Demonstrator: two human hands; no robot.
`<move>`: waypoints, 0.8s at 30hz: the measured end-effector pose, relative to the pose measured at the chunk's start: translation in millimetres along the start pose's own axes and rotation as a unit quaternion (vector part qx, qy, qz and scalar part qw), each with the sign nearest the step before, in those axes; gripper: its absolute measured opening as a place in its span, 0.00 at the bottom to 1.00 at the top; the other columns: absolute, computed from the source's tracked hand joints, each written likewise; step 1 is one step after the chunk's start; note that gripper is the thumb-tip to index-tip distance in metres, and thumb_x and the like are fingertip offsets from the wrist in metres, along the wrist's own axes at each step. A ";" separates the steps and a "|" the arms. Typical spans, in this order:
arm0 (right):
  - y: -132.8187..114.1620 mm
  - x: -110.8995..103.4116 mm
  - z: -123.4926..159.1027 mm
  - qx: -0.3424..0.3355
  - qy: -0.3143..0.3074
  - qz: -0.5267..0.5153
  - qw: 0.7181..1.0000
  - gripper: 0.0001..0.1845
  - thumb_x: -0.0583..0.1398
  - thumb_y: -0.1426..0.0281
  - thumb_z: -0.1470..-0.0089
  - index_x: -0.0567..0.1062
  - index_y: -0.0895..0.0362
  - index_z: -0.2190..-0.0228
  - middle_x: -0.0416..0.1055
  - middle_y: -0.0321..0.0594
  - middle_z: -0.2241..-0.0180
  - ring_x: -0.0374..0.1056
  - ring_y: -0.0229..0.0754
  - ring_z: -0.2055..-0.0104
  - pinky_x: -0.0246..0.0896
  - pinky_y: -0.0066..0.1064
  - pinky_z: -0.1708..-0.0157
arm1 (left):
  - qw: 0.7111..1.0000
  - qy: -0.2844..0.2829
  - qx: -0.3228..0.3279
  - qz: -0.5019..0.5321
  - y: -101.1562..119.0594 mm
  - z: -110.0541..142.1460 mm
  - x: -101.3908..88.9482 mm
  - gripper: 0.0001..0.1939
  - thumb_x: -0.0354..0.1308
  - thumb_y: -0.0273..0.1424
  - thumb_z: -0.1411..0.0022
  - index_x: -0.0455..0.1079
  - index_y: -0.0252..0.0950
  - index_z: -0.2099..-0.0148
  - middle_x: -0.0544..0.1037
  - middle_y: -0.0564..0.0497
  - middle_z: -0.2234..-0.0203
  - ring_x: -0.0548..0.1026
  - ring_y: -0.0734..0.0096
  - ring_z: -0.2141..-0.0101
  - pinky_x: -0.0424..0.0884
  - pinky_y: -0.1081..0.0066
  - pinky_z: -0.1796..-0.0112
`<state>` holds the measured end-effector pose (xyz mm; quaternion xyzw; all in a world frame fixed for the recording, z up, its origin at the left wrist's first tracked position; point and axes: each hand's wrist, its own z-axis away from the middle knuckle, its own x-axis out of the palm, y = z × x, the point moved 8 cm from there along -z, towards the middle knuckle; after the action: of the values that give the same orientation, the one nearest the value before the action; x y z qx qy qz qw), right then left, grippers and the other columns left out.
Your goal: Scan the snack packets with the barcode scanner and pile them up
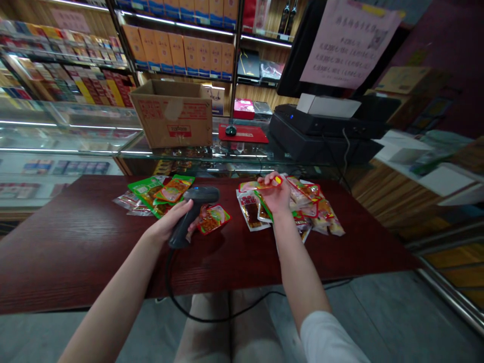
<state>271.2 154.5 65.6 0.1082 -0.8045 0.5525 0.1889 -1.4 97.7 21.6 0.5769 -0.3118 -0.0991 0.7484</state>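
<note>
My left hand (174, 219) is wrapped round the grip of a dark barcode scanner (200, 194), its head pointing right. A red-edged snack packet (214, 220) shows just beyond the left fingers; whether they touch it I cannot tell. Behind the scanner lies a pile of green and red snack packets (145, 190) on the table. My right hand (279, 194) has its fingers curled on a flat red-edged snack packet (249, 186), over a second pile of snack packets (315, 201). Part of that pile is hidden under the hand and forearm.
The scanner's black cable (196, 318) hangs over the front edge of the dark red table (75, 242). Behind stand a glass counter, an open cardboard box (176, 118), a mouse (230, 130) on a red mat, and a black monitor (295, 55) above black devices. Stocked shelves line the back.
</note>
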 end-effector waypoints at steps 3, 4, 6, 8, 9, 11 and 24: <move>-10.1 -3.0 0.5 -0.052 0.012 0.009 0.999 0.21 0.52 0.49 0.48 0.58 0.51 0.78 0.53 0.31 0.82 0.66 0.44 0.70 0.66 0.41 0.62 | 1.000 0.013 0.005 0.007 2.1 0.2 -0.8 0.28 0.63 0.52 0.47 0.68 0.31 0.57 0.69 0.54 0.84 0.65 0.76 0.86 0.64 0.75 0.85; -12.2 -2.6 1.0 -0.063 0.013 0.012 0.998 0.21 0.52 0.48 0.48 0.58 0.51 0.79 0.51 0.31 0.82 0.65 0.44 0.71 0.66 0.41 0.62 | 1.000 0.014 0.007 0.006 2.9 0.2 -0.3 0.28 0.63 0.51 0.47 0.68 0.31 0.56 0.69 0.54 0.84 0.65 0.76 0.86 0.63 0.75 0.85; -15.3 0.9 2.6 -0.081 0.006 0.034 0.996 0.21 0.53 0.48 0.49 0.58 0.51 0.80 0.50 0.32 0.83 0.65 0.44 0.72 0.65 0.41 0.62 | 1.000 0.006 0.008 -0.004 3.0 -0.3 2.4 0.29 0.62 0.52 0.45 0.69 0.31 0.55 0.69 0.54 0.84 0.64 0.76 0.86 0.62 0.75 0.85; -17.5 6.5 5.3 -0.095 -0.007 0.078 0.992 0.22 0.54 0.48 0.50 0.59 0.51 0.81 0.52 0.33 0.83 0.66 0.46 0.71 0.64 0.41 0.62 | 1.000 -0.005 0.011 -0.018 2.4 -1.5 5.5 0.28 0.59 0.52 0.43 0.69 0.30 0.55 0.68 0.54 0.85 0.64 0.76 0.85 0.60 0.76 0.85; -18.6 9.4 6.8 -0.102 -0.013 0.102 0.989 0.22 0.54 0.48 0.51 0.59 0.51 0.82 0.53 0.34 0.83 0.66 0.47 0.70 0.63 0.41 0.63 | 1.000 -0.007 0.014 -0.027 2.4 -2.2 6.8 0.28 0.58 0.52 0.43 0.70 0.30 0.55 0.68 0.54 0.85 0.64 0.76 0.85 0.59 0.77 0.85; -19.9 14.9 9.8 -0.113 -0.026 0.131 0.985 0.21 0.55 0.50 0.51 0.60 0.51 0.83 0.54 0.35 0.84 0.66 0.48 0.70 0.63 0.41 0.63 | 0.999 -0.012 0.018 -0.044 2.9 -3.6 10.0 0.28 0.58 0.52 0.42 0.70 0.30 0.55 0.68 0.53 0.85 0.64 0.76 0.84 0.58 0.77 0.84; -4.9 37.0 16.3 -0.079 -0.087 0.106 0.987 0.12 0.53 0.66 0.54 0.61 0.54 0.84 0.65 0.41 0.69 0.69 0.49 0.58 0.63 0.45 0.51 | 0.995 -0.055 0.005 -0.082 0.3 -5.8 19.3 0.33 0.57 0.57 0.45 0.71 0.28 0.57 0.68 0.52 0.87 0.62 0.77 0.86 0.56 0.77 0.85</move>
<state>236.7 138.8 80.2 0.0546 -0.8661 0.4924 0.0661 17.1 92.7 28.0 0.5979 -0.3045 -0.1897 0.7168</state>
